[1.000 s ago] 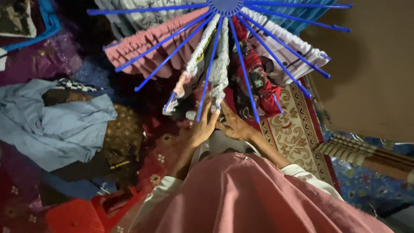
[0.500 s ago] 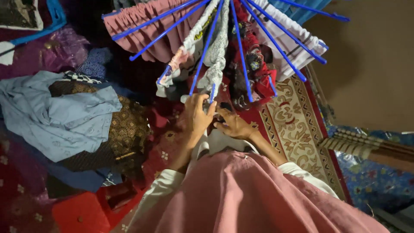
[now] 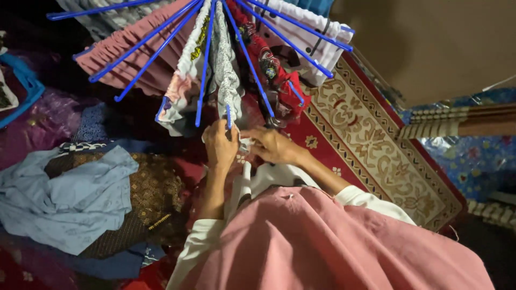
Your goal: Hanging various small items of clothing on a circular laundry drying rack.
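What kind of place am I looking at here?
Probably a room at home where laundry is hung and sorted: clothes draped on a blue rack, a patterned rug on the floor, and a clothes pile beside it.

1. Drying rack arms (image 3: 156, 51): blue plastic, smooth, slight gloss.
2. Pink garment (image 3: 131, 59) on rack: matt cloth, gathered into ridges.
3. Grey-white cloth (image 3: 226, 70) at left hand (image 3: 220, 145): soft, speckled print.
4. Carpet (image 3: 371, 145): woven pile, matt, patterned.
5. Light blue shirt (image 3: 70, 198): thin crumpled cotton-like cloth.
6. Floor sheet (image 3: 484, 156): glossy, plastic-looking.
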